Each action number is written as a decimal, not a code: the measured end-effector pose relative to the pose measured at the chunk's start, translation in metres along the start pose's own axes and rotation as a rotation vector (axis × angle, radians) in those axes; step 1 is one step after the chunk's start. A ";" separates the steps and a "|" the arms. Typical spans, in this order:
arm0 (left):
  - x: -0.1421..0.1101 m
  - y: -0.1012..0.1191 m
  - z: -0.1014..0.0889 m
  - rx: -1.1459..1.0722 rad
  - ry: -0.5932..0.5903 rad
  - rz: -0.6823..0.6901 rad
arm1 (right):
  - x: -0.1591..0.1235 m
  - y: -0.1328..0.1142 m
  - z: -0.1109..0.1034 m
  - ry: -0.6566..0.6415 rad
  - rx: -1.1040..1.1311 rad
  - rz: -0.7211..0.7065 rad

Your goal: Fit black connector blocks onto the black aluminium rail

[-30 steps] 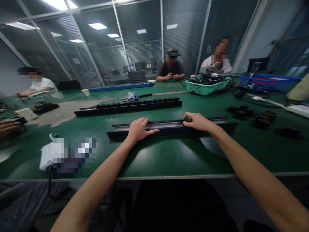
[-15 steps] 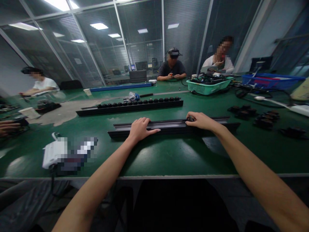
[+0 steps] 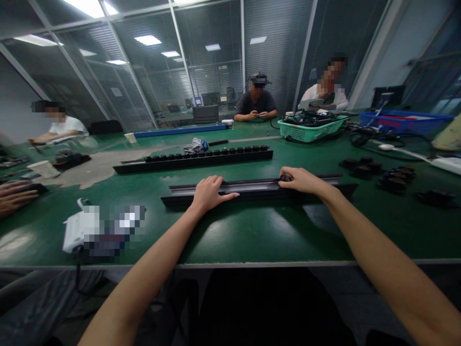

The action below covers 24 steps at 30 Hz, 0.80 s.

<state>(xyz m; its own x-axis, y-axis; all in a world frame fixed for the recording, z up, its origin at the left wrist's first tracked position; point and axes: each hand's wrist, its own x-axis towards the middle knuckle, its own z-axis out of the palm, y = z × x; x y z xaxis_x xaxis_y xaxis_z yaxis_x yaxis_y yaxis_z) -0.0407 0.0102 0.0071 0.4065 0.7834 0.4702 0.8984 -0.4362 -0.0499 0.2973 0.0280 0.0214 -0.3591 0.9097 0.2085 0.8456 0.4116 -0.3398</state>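
Note:
A long black channel rail (image 3: 252, 188) lies across the green table in front of me. My left hand (image 3: 209, 193) rests on the rail's left part, fingers curled over its far edge and thumb stretched along the front. My right hand (image 3: 300, 180) is closed on a small black round part (image 3: 285, 178) that sits in the rail's groove. A second black rail (image 3: 194, 160), filled with a row of several black round parts, lies farther back.
Loose black parts (image 3: 389, 175) lie at the right. A green basket of cables (image 3: 311, 126), a blue crate (image 3: 405, 121) and a white device (image 3: 81, 229) at the left are on the table. Three people sit around it; another person's hand (image 3: 14, 197) shows at the left edge.
My right hand has slid the small black part slightly to the right along the rail. My left hand has stayed in place.

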 end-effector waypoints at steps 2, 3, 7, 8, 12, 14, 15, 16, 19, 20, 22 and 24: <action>0.000 0.000 0.000 -0.007 0.001 -0.002 | 0.000 0.000 -0.001 -0.005 -0.004 0.008; 0.000 0.000 0.000 -0.008 0.000 -0.004 | 0.000 -0.001 -0.002 -0.009 -0.006 0.009; 0.000 -0.001 0.001 0.001 -0.001 -0.001 | -0.001 0.000 -0.002 -0.021 -0.014 0.018; 0.000 -0.001 0.001 0.004 0.001 0.002 | -0.001 0.001 -0.002 -0.019 -0.017 0.018; 0.000 -0.001 0.002 0.011 -0.001 0.004 | -0.001 0.003 -0.001 -0.005 -0.019 0.013; 0.000 -0.001 0.002 0.010 -0.005 -0.001 | -0.002 0.003 -0.001 -0.011 -0.019 0.018; 0.000 -0.001 0.002 0.008 -0.005 -0.001 | -0.002 0.004 -0.001 -0.014 -0.022 0.020; 0.000 -0.001 0.002 0.007 -0.004 0.001 | -0.002 0.004 -0.002 -0.016 -0.025 0.019; 0.000 -0.001 0.002 0.008 -0.004 0.002 | -0.002 0.006 -0.002 -0.019 -0.027 0.005; 0.000 -0.002 0.002 0.008 -0.005 0.000 | -0.002 0.006 -0.003 -0.023 -0.026 0.003; 0.000 -0.002 0.002 0.007 -0.005 -0.002 | -0.002 0.007 -0.003 -0.032 -0.028 0.007; 0.000 -0.001 0.002 0.003 -0.002 -0.001 | -0.003 0.007 -0.004 -0.029 -0.027 0.012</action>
<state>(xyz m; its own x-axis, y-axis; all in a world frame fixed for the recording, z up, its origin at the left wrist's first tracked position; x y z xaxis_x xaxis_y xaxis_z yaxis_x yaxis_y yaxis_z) -0.0417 0.0116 0.0054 0.4055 0.7849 0.4685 0.8996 -0.4337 -0.0521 0.3061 0.0284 0.0219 -0.3597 0.9160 0.1778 0.8601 0.3994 -0.3174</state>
